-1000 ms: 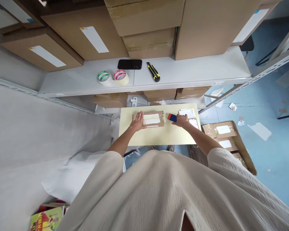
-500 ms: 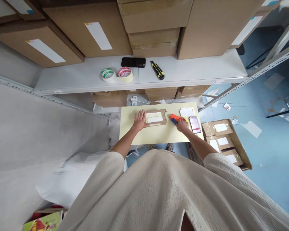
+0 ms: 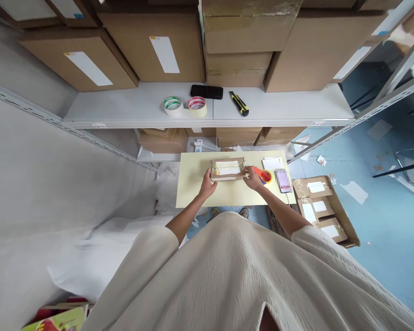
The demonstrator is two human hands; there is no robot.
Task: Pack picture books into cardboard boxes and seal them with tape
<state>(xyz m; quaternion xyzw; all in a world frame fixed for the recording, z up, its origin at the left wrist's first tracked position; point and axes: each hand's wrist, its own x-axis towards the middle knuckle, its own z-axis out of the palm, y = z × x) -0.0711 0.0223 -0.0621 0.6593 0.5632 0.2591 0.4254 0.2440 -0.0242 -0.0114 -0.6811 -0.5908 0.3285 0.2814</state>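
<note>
A small cardboard box (image 3: 227, 177) with a white label and clear tape is gripped at its two ends over the pale yellow table (image 3: 193, 197). My left hand (image 3: 207, 185) closes on its left end, thumb along the near side. At the right end my right hand (image 3: 251, 178) has its fingers against the cardboard. Just beyond that hand lies an orange and blue tape dispenser (image 3: 263, 175) with a yellow-rimmed roll, touched by neither palm. A phone (image 3: 283, 180) with a lit screen and white label sheets (image 3: 272, 163) lie farther right.
On the shelf (image 3: 124, 103) ahead sit two tape rolls (image 3: 173, 106), a black phone (image 3: 207, 91), a yellow and black utility knife (image 3: 239, 104) and large cartons (image 3: 172, 50). An open carton (image 3: 345, 218) holding several labelled boxes stands right of the table. White plastic (image 3: 100, 262) lies left.
My right hand has let go of the tape dispenser, which now lies on the table, and has moved left to the box. My left hand has shifted to grip the box's left end.
</note>
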